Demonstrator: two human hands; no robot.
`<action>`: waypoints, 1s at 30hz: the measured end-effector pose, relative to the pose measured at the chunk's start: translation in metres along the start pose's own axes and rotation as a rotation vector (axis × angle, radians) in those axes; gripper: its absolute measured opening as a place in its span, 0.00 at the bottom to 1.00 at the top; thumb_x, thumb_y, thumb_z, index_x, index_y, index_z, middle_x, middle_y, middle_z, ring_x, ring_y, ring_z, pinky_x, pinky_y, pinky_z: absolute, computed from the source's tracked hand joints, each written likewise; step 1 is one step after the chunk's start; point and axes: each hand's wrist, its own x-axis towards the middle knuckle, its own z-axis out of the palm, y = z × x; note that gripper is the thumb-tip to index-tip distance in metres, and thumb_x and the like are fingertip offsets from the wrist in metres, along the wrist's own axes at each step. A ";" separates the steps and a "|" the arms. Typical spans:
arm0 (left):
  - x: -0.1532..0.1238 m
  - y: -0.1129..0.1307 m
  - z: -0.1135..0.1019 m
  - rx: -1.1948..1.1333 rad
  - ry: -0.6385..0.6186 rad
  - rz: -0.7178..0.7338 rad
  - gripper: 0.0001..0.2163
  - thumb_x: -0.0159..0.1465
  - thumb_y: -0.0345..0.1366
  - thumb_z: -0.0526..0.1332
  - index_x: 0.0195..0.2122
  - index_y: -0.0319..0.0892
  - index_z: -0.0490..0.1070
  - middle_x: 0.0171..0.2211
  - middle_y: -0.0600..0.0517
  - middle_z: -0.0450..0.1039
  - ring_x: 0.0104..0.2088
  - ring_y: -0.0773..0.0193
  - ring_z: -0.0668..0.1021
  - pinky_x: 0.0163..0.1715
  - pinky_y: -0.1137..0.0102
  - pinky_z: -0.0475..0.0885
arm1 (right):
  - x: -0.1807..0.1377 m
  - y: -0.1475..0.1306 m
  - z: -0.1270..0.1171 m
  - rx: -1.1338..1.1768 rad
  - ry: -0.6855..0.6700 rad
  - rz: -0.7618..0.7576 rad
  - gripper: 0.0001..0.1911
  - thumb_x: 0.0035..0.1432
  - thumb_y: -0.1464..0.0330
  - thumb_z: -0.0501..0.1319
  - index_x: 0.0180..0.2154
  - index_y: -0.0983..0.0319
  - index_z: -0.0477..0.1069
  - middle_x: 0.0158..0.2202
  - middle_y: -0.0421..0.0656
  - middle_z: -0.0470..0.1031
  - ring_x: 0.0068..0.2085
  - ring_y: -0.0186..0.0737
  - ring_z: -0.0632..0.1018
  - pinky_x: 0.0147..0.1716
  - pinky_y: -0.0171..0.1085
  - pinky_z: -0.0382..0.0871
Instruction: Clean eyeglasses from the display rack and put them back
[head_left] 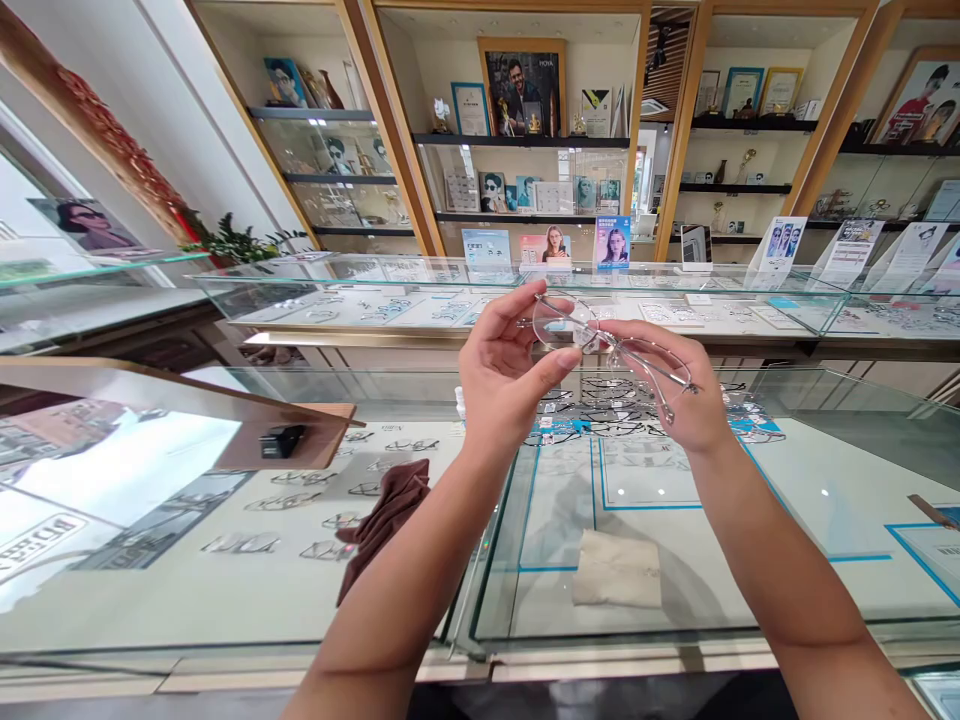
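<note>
Both hands hold a pair of clear-framed eyeglasses (pixel 600 345) up over a glass display counter (pixel 675 620). My left hand (pixel 506 375) pinches the left lens between thumb and fingers. My right hand (pixel 675 385) is closed round the frame's other side, with the folded temple arms lying across its fingers. The lenses are transparent and the far counter shows through them.
A brown cloth (pixel 382 520) lies on the counter glass at the left, and a beige cloth (pixel 619 570) sits below the hands. Several eyeglass frames (pixel 600 415) are laid out inside the case. A second glass counter (pixel 450 300) and shelves of pictures stand behind.
</note>
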 end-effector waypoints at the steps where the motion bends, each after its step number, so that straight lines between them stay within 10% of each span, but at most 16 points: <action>1: 0.000 0.000 0.000 0.005 0.006 -0.001 0.28 0.63 0.47 0.75 0.63 0.55 0.71 0.54 0.50 0.79 0.57 0.56 0.82 0.55 0.64 0.81 | 0.000 0.001 0.000 0.016 0.003 0.032 0.12 0.68 0.56 0.66 0.50 0.47 0.84 0.54 0.37 0.85 0.60 0.50 0.81 0.64 0.55 0.74; 12: -0.004 0.008 0.008 0.010 0.110 -0.091 0.32 0.60 0.50 0.77 0.63 0.54 0.70 0.58 0.49 0.75 0.55 0.56 0.82 0.51 0.66 0.82 | 0.000 0.015 0.001 0.108 -0.032 0.102 0.20 0.63 0.52 0.71 0.54 0.47 0.79 0.57 0.39 0.83 0.55 0.49 0.84 0.60 0.57 0.79; 23: 0.009 0.026 0.003 -0.431 -0.100 -0.816 0.26 0.56 0.42 0.77 0.55 0.44 0.78 0.47 0.49 0.80 0.39 0.67 0.81 0.40 0.71 0.77 | 0.001 0.000 -0.003 -0.499 0.069 -0.377 0.15 0.68 0.56 0.67 0.55 0.44 0.80 0.55 0.41 0.81 0.59 0.52 0.79 0.60 0.58 0.76; 30: 0.010 0.023 0.004 -0.636 -0.250 -1.030 0.23 0.51 0.45 0.79 0.45 0.38 0.81 0.34 0.51 0.79 0.30 0.69 0.78 0.31 0.75 0.74 | -0.002 -0.003 -0.004 -0.640 0.050 -0.457 0.11 0.68 0.61 0.67 0.51 0.44 0.82 0.53 0.41 0.81 0.55 0.50 0.79 0.55 0.55 0.76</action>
